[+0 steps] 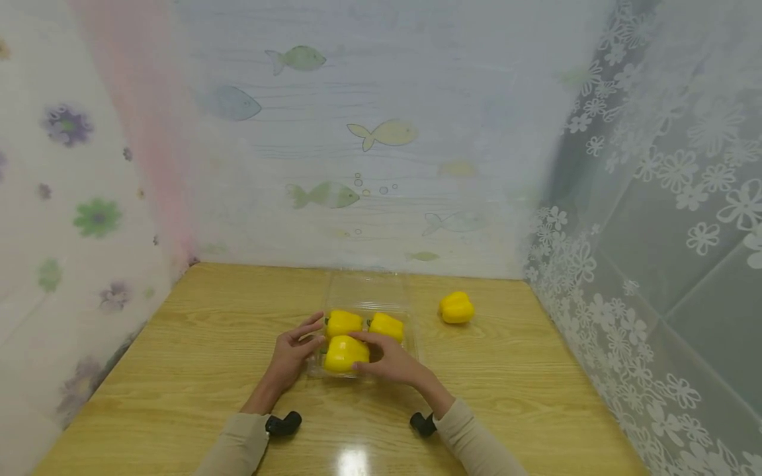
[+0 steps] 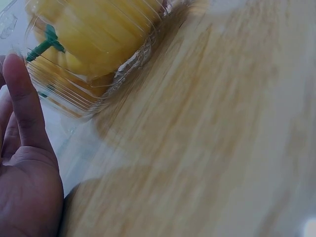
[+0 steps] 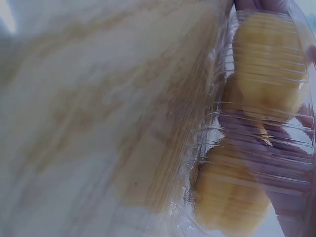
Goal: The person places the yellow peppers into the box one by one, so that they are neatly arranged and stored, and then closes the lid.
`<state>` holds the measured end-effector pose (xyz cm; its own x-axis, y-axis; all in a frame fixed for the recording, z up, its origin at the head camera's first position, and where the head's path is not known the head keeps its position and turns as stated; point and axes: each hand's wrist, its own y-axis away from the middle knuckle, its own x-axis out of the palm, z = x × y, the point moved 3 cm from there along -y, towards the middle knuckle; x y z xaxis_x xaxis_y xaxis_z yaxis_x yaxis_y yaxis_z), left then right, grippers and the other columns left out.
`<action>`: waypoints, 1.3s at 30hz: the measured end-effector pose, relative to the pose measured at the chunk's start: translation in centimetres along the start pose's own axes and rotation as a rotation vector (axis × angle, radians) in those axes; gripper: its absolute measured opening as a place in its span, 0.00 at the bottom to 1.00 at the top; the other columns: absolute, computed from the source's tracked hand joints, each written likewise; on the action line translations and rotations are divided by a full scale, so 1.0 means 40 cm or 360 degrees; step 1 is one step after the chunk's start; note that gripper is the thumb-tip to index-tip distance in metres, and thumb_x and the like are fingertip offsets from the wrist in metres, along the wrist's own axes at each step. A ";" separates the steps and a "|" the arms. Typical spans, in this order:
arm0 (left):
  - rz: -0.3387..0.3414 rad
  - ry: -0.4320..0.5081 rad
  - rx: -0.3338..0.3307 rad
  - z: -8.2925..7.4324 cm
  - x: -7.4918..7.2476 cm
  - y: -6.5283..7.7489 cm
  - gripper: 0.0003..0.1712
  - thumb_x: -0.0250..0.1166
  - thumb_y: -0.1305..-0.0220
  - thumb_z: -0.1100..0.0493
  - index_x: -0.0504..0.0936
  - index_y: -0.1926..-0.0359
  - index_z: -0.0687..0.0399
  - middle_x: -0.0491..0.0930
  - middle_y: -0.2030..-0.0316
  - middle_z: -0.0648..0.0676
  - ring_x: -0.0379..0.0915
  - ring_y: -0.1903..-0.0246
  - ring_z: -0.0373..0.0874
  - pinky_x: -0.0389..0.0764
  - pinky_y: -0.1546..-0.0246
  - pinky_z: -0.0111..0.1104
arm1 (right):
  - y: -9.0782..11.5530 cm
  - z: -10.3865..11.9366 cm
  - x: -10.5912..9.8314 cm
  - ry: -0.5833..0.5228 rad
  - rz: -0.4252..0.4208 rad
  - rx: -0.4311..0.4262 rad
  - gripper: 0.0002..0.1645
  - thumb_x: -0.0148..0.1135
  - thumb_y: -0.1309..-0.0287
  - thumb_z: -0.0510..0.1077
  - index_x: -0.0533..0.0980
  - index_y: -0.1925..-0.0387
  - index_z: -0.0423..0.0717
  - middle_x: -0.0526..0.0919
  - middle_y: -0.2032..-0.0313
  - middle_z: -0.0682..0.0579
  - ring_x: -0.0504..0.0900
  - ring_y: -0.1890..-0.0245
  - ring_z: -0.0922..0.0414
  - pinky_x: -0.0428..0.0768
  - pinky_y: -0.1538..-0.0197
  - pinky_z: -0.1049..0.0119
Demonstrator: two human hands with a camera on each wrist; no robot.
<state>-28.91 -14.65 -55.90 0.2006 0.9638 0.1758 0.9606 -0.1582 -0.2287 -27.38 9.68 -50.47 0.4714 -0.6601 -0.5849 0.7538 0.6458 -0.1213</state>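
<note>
A clear plastic clamshell box [image 1: 370, 305] stands on the table with its lid folded back. In its tray sit a back-left yellow bell pepper [image 1: 343, 322], a back-right yellow bell pepper [image 1: 388, 326] and a front-left yellow bell pepper [image 1: 344, 356]. My right hand [image 1: 394, 361] holds the front-left pepper, thumb in front and fingers behind. At the tray's left side rests my left hand [image 1: 290, 354], its fingers fairly straight. The left wrist view has a green stem [image 2: 48, 43] behind the ridged plastic wall, close to a fingertip.
Another yellow bell pepper [image 1: 456, 308] lies on the wooden table [image 1: 500, 370] to the right of the box. Black wrist mounts [image 1: 284, 424] sit at both cuffs. Patterned curtains [image 1: 381, 132] enclose the table at the back and both sides.
</note>
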 end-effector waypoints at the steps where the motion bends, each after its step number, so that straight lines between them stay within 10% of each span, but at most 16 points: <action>1: 0.0001 0.0000 0.0001 0.000 0.000 0.000 0.25 0.66 0.31 0.66 0.75 0.38 0.78 0.63 0.25 0.61 0.80 0.62 0.33 0.77 0.73 0.23 | 0.000 0.000 0.000 0.0003 -0.0001 0.0001 0.36 0.69 0.35 0.51 0.70 0.28 0.56 0.73 0.30 0.57 0.73 0.34 0.57 0.70 0.31 0.55; 39: -0.0016 0.0011 0.0064 -0.009 0.007 0.003 0.24 0.66 0.32 0.69 0.75 0.40 0.81 0.68 0.28 0.60 0.77 0.68 0.33 0.77 0.75 0.24 | 0.040 -0.009 -0.085 -0.0373 -0.0305 -0.0061 0.33 0.66 0.33 0.40 0.69 0.30 0.36 0.72 0.34 0.34 0.75 0.37 0.35 0.81 0.42 0.57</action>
<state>-28.66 -14.47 -55.52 0.1928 0.9636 0.1850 0.9540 -0.1400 -0.2650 -27.93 13.10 -48.98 0.4182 -0.8390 -0.3481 0.8235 0.5119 -0.2446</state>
